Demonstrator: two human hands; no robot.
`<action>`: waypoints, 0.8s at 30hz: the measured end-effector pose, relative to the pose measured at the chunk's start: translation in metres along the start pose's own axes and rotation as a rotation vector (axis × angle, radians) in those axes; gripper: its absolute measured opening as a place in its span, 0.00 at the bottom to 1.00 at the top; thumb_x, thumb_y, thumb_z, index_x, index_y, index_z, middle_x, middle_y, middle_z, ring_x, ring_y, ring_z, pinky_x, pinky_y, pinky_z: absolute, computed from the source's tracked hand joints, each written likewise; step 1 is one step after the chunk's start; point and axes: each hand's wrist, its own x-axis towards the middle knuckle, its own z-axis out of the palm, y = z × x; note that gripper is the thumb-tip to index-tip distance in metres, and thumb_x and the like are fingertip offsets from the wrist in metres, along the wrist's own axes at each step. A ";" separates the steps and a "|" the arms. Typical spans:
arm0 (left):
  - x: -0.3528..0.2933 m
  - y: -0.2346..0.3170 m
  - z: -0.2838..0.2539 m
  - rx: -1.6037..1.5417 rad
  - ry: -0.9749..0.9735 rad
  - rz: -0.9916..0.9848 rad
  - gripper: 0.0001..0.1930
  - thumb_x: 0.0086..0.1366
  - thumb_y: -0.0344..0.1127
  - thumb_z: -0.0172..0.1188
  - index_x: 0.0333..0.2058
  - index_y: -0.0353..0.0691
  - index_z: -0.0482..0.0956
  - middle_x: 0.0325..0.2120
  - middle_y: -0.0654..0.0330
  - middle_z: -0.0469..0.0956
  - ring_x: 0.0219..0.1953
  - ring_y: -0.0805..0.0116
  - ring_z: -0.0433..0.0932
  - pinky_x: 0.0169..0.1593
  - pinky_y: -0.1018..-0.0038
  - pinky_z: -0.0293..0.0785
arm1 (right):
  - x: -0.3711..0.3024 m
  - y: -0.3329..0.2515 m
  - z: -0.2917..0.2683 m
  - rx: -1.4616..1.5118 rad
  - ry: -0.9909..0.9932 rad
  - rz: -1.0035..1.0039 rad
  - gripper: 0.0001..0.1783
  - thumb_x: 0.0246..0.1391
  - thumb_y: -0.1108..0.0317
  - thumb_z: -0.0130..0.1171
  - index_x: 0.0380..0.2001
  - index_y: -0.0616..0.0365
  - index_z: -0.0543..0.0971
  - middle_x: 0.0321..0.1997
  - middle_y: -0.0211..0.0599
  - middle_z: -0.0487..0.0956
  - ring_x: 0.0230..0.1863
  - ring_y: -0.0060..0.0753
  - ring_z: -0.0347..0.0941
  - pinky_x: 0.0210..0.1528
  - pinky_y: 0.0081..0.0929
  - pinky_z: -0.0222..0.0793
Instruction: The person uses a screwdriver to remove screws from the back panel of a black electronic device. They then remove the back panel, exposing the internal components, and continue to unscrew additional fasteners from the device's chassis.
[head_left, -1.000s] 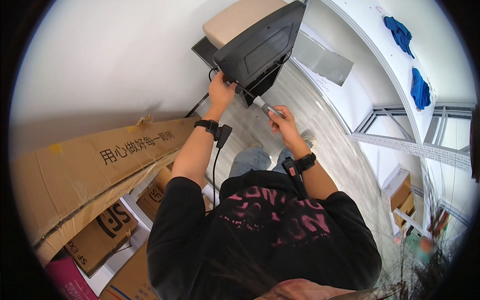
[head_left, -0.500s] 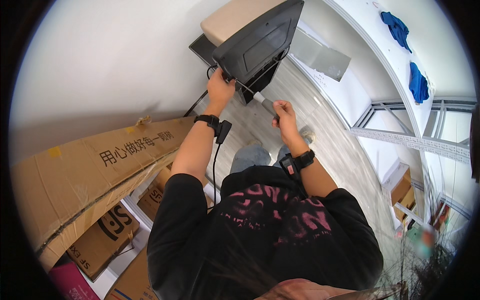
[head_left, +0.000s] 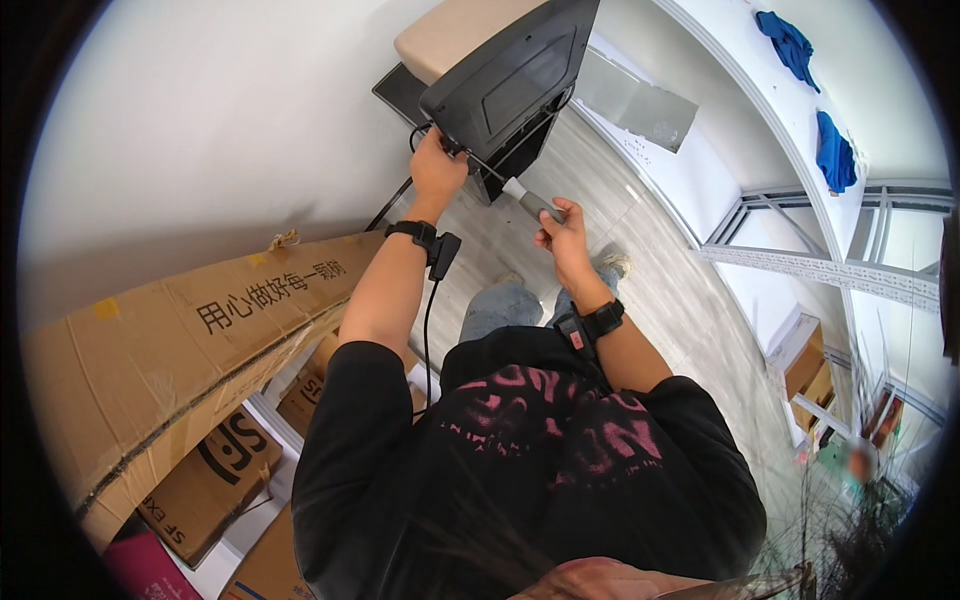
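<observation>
My right hand (head_left: 566,238) is closed round the handle end of a screwdriver (head_left: 532,200), grey with a pale collar. Its thin shaft runs up and left to the lower edge of a dark grey plastic panel (head_left: 512,90). The tip meets the panel beside the fingers of my left hand, and its exact seat is hidden. My left hand (head_left: 438,170) grips the panel's near lower corner, its fingertips partly out of sight. Behind the panel sits a beige padded block (head_left: 450,35), and below it a black frame (head_left: 522,150).
A long cardboard box (head_left: 200,340) lies along the left, above shelves with smaller cartons (head_left: 215,480). White shelving (head_left: 740,120) curves along the right. A grey sheet (head_left: 640,105) lies on it, and blue cloths (head_left: 835,155) hang there. Black cables (head_left: 392,203) run by the wall.
My right hand has shifted a little up and left along with the screwdriver, and its fingers have loosened and re-set on the handle. My left hand stays at the panel's corner.
</observation>
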 end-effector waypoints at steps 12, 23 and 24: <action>-0.001 0.004 0.001 -0.021 0.003 0.011 0.18 0.43 0.27 0.67 0.35 0.39 0.74 0.29 0.56 0.79 0.35 0.56 0.78 0.40 0.66 0.73 | -0.006 -0.001 -0.001 0.013 0.001 -0.044 0.24 0.58 0.62 0.55 0.52 0.62 0.60 0.42 0.42 0.65 0.25 0.22 0.68 0.23 0.23 0.71; -0.001 0.003 0.003 0.007 0.017 0.024 0.18 0.44 0.28 0.66 0.37 0.39 0.74 0.28 0.58 0.80 0.33 0.58 0.79 0.38 0.66 0.73 | -0.005 -0.005 -0.003 -0.038 -0.039 -0.032 0.21 0.57 0.64 0.56 0.49 0.61 0.64 0.34 0.39 0.70 0.19 0.20 0.67 0.21 0.19 0.67; -0.001 0.005 0.003 -0.008 0.019 0.026 0.19 0.44 0.28 0.66 0.38 0.39 0.74 0.28 0.58 0.80 0.33 0.58 0.79 0.38 0.67 0.73 | -0.004 -0.005 -0.005 -0.053 -0.057 -0.050 0.20 0.57 0.63 0.55 0.49 0.62 0.65 0.32 0.37 0.71 0.18 0.20 0.67 0.21 0.19 0.66</action>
